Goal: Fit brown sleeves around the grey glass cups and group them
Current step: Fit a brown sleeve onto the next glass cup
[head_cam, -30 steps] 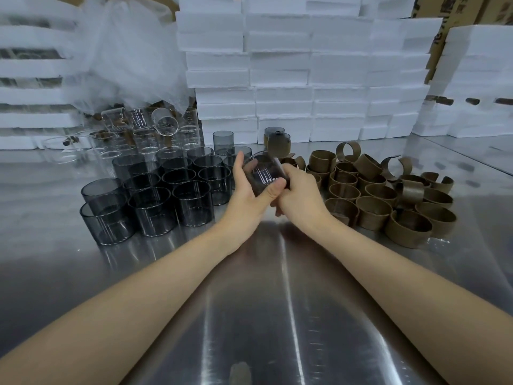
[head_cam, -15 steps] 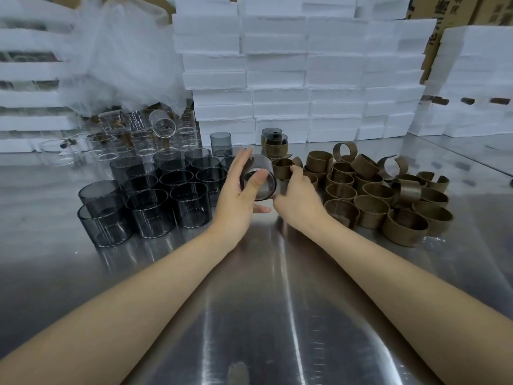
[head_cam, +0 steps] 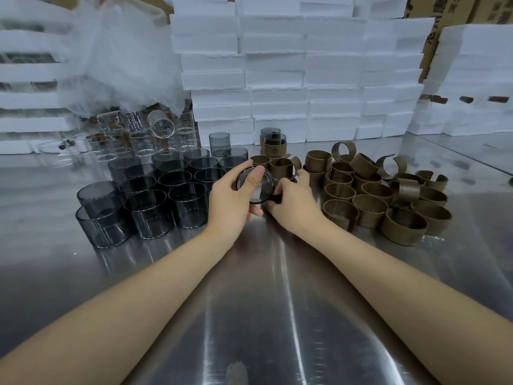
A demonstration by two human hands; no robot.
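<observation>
My left hand [head_cam: 233, 195] grips a grey glass cup [head_cam: 256, 190] that is tilted with its base towards me, my thumb lying across the base. My right hand [head_cam: 294, 201] has curled fingers on the cup's right side, with the thumb under its edge. Whether a sleeve is on this cup is hidden by my fingers. Bare grey cups [head_cam: 150, 198] stand grouped to the left. Brown sleeves [head_cam: 372, 190], some around cups and some loose and open, crowd the right.
Both groups stand on a steel table [head_cam: 266, 301]. Clear glass cups [head_cam: 133, 140] lie at the back left under a white plastic bag [head_cam: 125, 56]. White foam boxes [head_cam: 277, 79] are stacked along the back. A sleeved stack of cups [head_cam: 273, 143] stands behind my hands.
The cup has turned in my hands from showing its side wall to showing its base. Both hands shifted slightly towards the brown sleeves.
</observation>
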